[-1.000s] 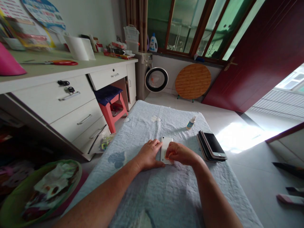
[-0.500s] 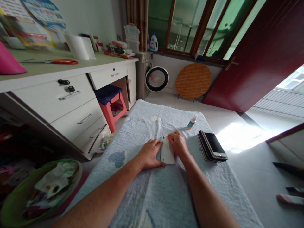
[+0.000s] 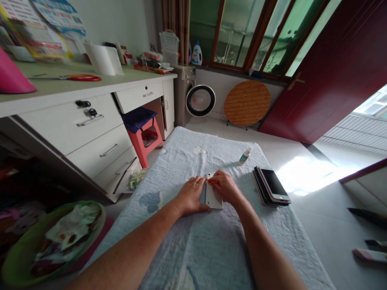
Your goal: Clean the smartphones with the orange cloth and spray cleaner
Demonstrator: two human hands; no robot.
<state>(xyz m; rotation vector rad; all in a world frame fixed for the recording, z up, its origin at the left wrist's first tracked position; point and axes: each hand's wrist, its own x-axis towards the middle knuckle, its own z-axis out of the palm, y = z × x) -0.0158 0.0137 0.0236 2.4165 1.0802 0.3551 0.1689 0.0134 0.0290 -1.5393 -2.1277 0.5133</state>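
Observation:
A white smartphone (image 3: 213, 198) lies back up on the cloth-covered table, its camera end pointing away from me. My left hand (image 3: 192, 195) grips it along the left side, fingertips near the top and thumb at the bottom edge. The bunched fingers of my right hand (image 3: 225, 185) press on the upper part of the phone's back. Something small and orange shows at those fingertips, too small to make out. Right of my hands is a stack of several smartphones (image 3: 273, 185), the top one screen up. A small spray bottle (image 3: 244, 156) stands beyond it.
A light blue quilted cloth (image 3: 193, 149) covers the table. To the left are a white desk (image 3: 75, 137), a red stool (image 3: 148, 143) and a green basin (image 3: 18, 257) of cloths. A washing machine (image 3: 181, 96) with its door open and a round wooden tabletop (image 3: 248, 102) stand behind.
My right fingers have slid left across the upper back of the phone, towards my left fingertips. My left hand and the phone stay nearly in place; the view has shifted slightly.

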